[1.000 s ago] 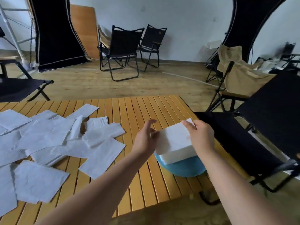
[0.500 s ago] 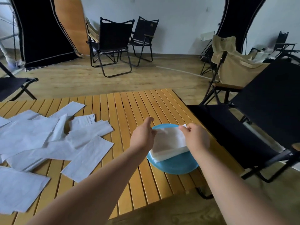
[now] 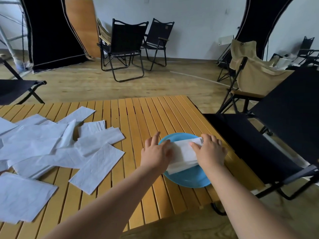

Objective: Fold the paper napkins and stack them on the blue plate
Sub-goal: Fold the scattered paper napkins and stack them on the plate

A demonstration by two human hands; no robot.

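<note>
We are at a wooden slat table, and it is the biggest thing near us, so all our work lies on it. On its left side lies a big messy pile of loose paper napkins, flat and overlapping, and we think they are left there so we can pick them one at a time. Some sheets at the near left reach close to the table's front edge, so we judge they could slip off if we bump them. A black folding chair sits just beside the table's right edge, so there is little room to swing an arm that way. The middle of the table, between the pile and the plate, is bare wood, and that looks like the best room for folding. The blue plate sits near the right front corner of the table, close to the edge, so we should press softly. On it rests the stack of folded napkins. Our left hand touches the stack's left side with fingers mostly straight and spread. Our right hand lies on its right side, fingers straight, pressing down. Neither hand is closed around anything; we think both are squaring the stack so it stays neat.
</note>
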